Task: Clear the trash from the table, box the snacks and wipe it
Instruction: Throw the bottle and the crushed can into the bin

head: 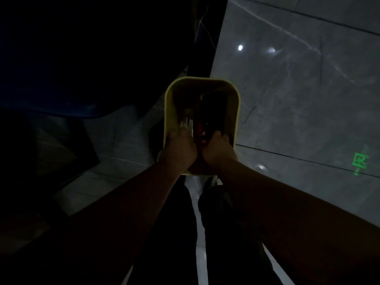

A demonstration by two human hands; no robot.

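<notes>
floor (pixel 298 95): grey glossy tiles | on it: yellow bin (pixel 167 112)

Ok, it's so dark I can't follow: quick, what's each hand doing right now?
Left hand: closed on something clear and ribbed, over the yellow bin.
Right hand: closed on a dark item, over the bin too.

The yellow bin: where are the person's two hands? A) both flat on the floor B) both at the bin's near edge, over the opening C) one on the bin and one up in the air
B. The left hand and the right hand sit side by side at the near rim of the yellow bin, over its opening; what each hand holds is too dark to tell.
</notes>
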